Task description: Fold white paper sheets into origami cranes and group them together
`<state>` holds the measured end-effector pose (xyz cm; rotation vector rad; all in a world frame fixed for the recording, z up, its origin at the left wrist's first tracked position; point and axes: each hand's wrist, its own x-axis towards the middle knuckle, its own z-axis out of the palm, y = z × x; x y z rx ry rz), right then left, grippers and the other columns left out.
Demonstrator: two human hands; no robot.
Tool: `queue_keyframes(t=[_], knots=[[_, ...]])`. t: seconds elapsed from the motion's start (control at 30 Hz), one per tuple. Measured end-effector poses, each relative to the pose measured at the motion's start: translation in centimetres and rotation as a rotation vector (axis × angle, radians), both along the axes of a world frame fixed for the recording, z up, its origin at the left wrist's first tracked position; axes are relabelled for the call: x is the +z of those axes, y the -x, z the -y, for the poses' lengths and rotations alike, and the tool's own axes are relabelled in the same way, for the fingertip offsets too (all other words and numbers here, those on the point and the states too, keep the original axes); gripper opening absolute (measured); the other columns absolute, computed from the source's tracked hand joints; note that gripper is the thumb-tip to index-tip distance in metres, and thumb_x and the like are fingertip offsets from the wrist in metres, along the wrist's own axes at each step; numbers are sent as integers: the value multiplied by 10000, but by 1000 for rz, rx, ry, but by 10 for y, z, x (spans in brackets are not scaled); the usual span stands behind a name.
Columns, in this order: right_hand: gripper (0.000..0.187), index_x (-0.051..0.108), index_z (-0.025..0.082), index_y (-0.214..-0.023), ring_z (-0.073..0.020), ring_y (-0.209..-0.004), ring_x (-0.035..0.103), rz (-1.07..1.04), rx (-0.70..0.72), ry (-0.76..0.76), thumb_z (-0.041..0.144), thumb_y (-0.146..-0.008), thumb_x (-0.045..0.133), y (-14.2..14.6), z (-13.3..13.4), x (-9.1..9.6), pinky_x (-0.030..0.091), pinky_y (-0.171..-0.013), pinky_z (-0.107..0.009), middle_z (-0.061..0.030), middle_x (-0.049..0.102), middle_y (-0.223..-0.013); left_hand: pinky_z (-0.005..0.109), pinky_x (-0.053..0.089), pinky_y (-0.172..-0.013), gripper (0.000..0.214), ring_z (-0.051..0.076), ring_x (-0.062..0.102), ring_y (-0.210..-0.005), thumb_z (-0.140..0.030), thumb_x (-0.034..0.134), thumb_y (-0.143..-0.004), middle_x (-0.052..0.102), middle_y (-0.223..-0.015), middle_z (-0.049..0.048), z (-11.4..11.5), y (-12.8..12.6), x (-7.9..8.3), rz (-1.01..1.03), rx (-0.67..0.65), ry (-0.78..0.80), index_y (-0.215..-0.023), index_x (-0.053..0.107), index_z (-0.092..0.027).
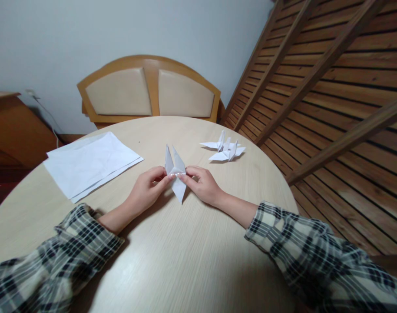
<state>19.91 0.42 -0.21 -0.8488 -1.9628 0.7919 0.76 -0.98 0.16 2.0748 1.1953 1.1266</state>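
Between my two hands is a folded white paper figure [179,188], held a little above the table. Two narrow points stick up from it, and one flap points down toward me. My left hand [149,184] pinches its left side, the thumb pressed on the front near the middle fold. From the right, my right hand [201,183] pinches it the same way, and both thumb tips nearly meet at the fold. The fingers behind the paper are partly hidden. Beyond my right hand stand finished-looking white paper cranes [229,152], close together with wings spread.
A loose stack of white paper sheets [94,163] lies on the left of the round wooden table [185,261]. Behind the table is a headboard [154,89] with cream panels. A slatted wooden panel [342,108] slopes along the right. A brown cabinet [19,126] stands at the left.
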Motion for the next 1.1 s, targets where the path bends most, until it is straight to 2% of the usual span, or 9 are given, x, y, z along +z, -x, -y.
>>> queue_keyframes(t=[0.17, 0.43, 0.57, 0.73, 0.9, 1.03, 1.1], knots=[[355, 564, 164, -688, -121, -620, 459, 5, -11, 119, 434, -915, 525, 0, 3, 0, 339, -583, -262, 11, 510, -643, 234, 342, -540, 255, 120, 449, -582, -368, 523, -925, 537, -648, -31, 2, -1, -3, 43, -35, 101, -794, 610, -168], [340, 623, 150, -801, -150, -722, 543, -139, 164, 317, 470, -880, 542, -1, 0, -10, 435, -688, -290, -35, 630, -776, 228, 352, -501, 278, 114, 462, -550, -406, 574, -883, 552, -625, -12, -1, -2, -5, 226, -199, 309, -782, 622, -151], [355, 607, 157, -795, -144, -696, 523, -151, 121, 324, 503, -858, 563, 1, -1, -9, 423, -647, -279, -24, 601, -750, 228, 355, -499, 279, 114, 466, -540, -414, 601, -858, 556, -612, -11, 1, -3, -4, 216, -250, 368, -763, 627, -153], [335, 536, 179, -767, -114, -629, 453, -171, 35, 274, 495, -821, 630, 3, -1, -8, 371, -562, -245, 22, 501, -696, 218, 346, -514, 318, 106, 461, -548, -404, 623, -848, 526, -590, -28, 3, -3, -7, 77, -305, 377, -647, 573, -162], [403, 528, 179, -754, -112, -624, 458, -212, 32, 334, 567, -795, 631, 6, 0, -7, 384, -552, -244, 19, 508, -686, 223, 369, -523, 314, 111, 474, -550, -404, 639, -836, 547, -588, -24, 3, -3, -6, 63, -310, 345, -640, 573, -168], [470, 545, 168, -766, -103, -583, 455, -243, 58, 418, 634, -789, 606, 6, -1, -7, 362, -504, -232, 18, 523, -661, 248, 394, -574, 376, 126, 497, -581, -417, 518, -913, 557, -596, -8, 3, -3, -2, 57, -241, 256, -629, 562, -175], [482, 574, 160, -786, -105, -590, 479, -242, 111, 445, 641, -800, 592, 5, -1, -8, 377, -511, -233, 3, 564, -683, 257, 412, -596, 339, 131, 508, -601, -400, 494, -927, 553, -623, -8, 2, -3, -2, 155, -189, 244, -681, 567, -179]])
